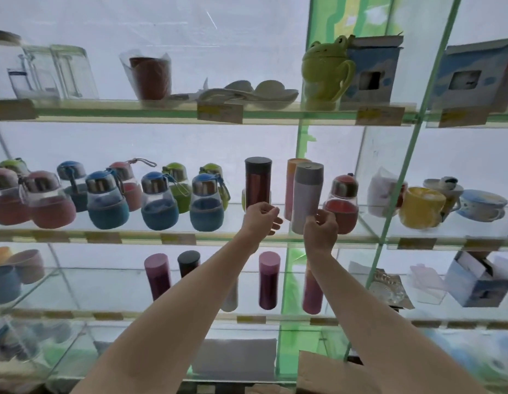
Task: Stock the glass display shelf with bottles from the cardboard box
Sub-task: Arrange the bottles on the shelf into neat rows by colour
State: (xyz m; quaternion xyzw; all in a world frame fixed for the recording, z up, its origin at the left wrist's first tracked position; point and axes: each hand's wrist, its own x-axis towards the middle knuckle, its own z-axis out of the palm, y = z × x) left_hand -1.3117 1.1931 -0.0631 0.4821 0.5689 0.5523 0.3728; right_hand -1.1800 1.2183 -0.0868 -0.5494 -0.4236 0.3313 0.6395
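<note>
1. Both forearms reach up from the bottom edge; the left hand (259, 218) hangs loosely curled, holding nothing, just in front of the dark red flask (257, 184).
2. Beside it, the right hand (321, 230) has its fingers curled at the base of the grey flask (306, 197); whether it grips is unclear.
3. Both flasks stand upright on the middle glass shelf (218, 236).
4. Low right, a cardboard box (318, 371) is cut off.
5. Price tags (220, 112) are too blurred to read.

Glass shelf (218, 236) w/ bottles (158, 200), mugs (422, 207)
</note>
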